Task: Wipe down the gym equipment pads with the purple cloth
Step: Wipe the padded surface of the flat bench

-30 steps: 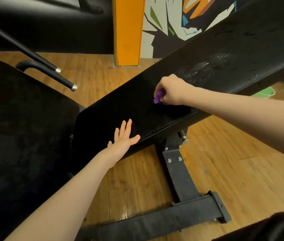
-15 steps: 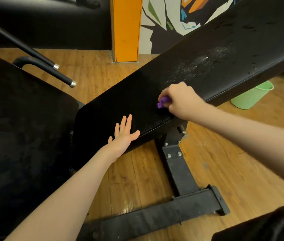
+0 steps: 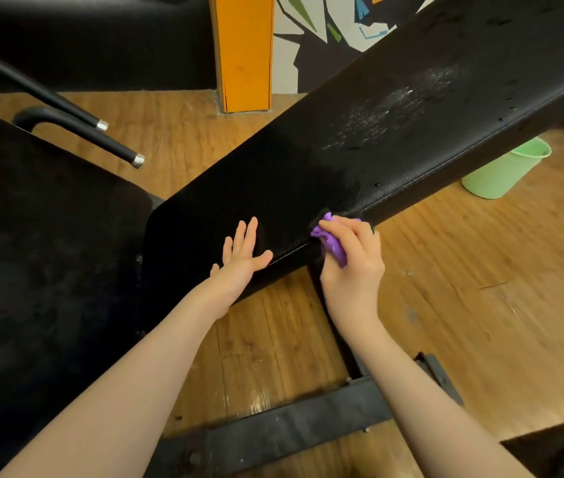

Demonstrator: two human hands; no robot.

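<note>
A long black bench pad [image 3: 360,132] slopes up from the centre to the upper right, with whitish wet streaks higher up. My right hand [image 3: 353,260] grips a bunched purple cloth [image 3: 332,246] and holds it against the pad's near side edge. My left hand [image 3: 242,253] rests flat, fingers straight, on the pad's lower end just left of the cloth. A second black pad [image 3: 39,253] fills the left side.
The bench's black metal post and foot bar [image 3: 284,429] stand on the wooden floor below my arms. A green bucket [image 3: 504,170] sits under the pad at the right. Two black handle bars [image 3: 101,139] jut out at upper left. An orange pillar [image 3: 242,50] stands behind.
My right hand has slid the cloth down from the pad's top face onto its near side edge, closer to my left hand. My left hand has stayed put.
</note>
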